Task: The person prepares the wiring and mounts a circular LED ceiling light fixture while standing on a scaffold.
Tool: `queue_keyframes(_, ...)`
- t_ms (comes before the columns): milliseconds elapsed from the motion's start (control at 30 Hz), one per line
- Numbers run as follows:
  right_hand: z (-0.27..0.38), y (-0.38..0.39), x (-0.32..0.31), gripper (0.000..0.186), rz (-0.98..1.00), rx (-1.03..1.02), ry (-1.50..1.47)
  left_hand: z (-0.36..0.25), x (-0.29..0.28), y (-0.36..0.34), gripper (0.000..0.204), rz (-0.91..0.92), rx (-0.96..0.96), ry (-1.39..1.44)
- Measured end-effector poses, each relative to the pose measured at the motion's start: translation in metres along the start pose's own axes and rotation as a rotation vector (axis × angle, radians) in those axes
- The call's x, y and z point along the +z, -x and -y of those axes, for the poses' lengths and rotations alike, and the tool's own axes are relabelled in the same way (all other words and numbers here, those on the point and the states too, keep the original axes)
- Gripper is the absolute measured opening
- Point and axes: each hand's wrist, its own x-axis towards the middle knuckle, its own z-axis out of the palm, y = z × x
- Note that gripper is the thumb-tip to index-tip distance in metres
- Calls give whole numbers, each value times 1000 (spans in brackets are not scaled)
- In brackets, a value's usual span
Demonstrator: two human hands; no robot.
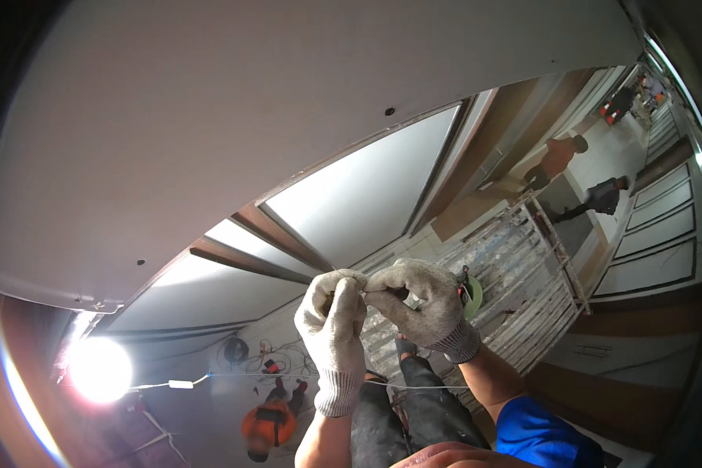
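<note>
My left hand (331, 324), in a pale, soiled knit glove, has its fingers curled and meeting my right hand's fingertips. My right hand (417, 308), gloved alike, pinches at that point. A faint thin strand shows there, but what they hold is too small to make out. Just behind my right hand, a green round object (473, 295) with dark tools rests on the scaffold platform (538, 265) under me. A white cable (234, 375) runs across below my hands. My legs (433, 405), in dark trousers, are on the platform.
A pale ceiling panel (288, 101) with holes is close overhead. A bright lamp (99, 370) glows at left. Below, a person in orange (269, 421) is near cables and a dark coil (235, 351). Two other people (558, 156), (604, 195) are on the corridor floor at upper right.
</note>
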Motion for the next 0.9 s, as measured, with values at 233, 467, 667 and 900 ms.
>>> queue_keyframes(233,29,-8,-21,13,-49,-37,170,-20,14,18,7,11,256,-391)
queue_keyframes(467,43,-8,-37,14,-50,-38,165,-30,23,24,10,38,329,-409)
queue_keyframes(667,57,-13,-51,12,66,-107,232,-27,21,23,14,13,326,-263)
queue_keyframes(900,65,-10,-52,13,5,7,115,-41,24,34,18,-40,292,-342)
